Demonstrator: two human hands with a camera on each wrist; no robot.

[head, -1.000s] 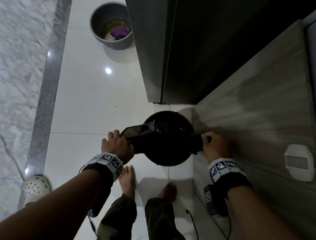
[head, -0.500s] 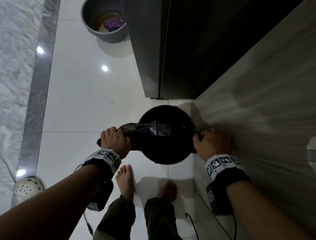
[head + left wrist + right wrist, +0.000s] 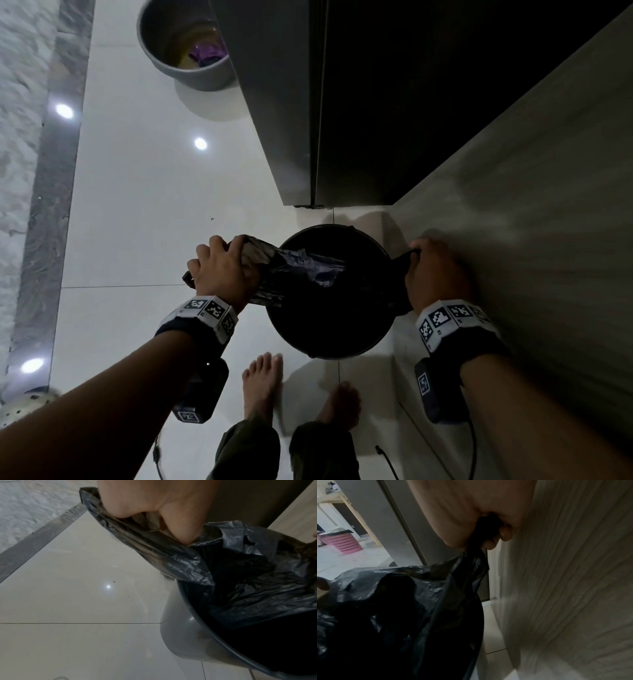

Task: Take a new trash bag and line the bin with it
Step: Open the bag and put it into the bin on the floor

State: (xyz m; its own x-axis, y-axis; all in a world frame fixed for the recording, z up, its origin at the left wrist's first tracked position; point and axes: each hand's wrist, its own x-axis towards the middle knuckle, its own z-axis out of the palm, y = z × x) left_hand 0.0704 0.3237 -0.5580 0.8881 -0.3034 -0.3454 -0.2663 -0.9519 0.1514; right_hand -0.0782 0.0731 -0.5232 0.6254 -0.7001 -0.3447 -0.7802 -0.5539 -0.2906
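A round dark bin (image 3: 329,346) stands on the white tile floor beside a wood-grain wall. A black trash bag (image 3: 301,270) is stretched across its mouth and hangs down inside. My left hand (image 3: 222,270) grips the bag's left edge just outside the bin's left rim. In the left wrist view the fingers curl round the folded bag (image 3: 154,550) above the grey bin wall (image 3: 181,635). My right hand (image 3: 435,270) grips the bag's right edge close to the wall. The right wrist view shows the bag (image 3: 436,595) bunched in the fist (image 3: 489,534).
A tall dark cabinet (image 3: 342,120) stands right behind the bin. A grey bucket (image 3: 186,44) holding purple stuff sits further off on the floor. The wood-grain wall (image 3: 531,222) runs along the right. My bare feet (image 3: 263,387) are just in front of the bin.
Both hands have pulled further apart, spreading the bag wider across the bin's mouth. The left hand moved left past the rim, the right hand toward the wall.
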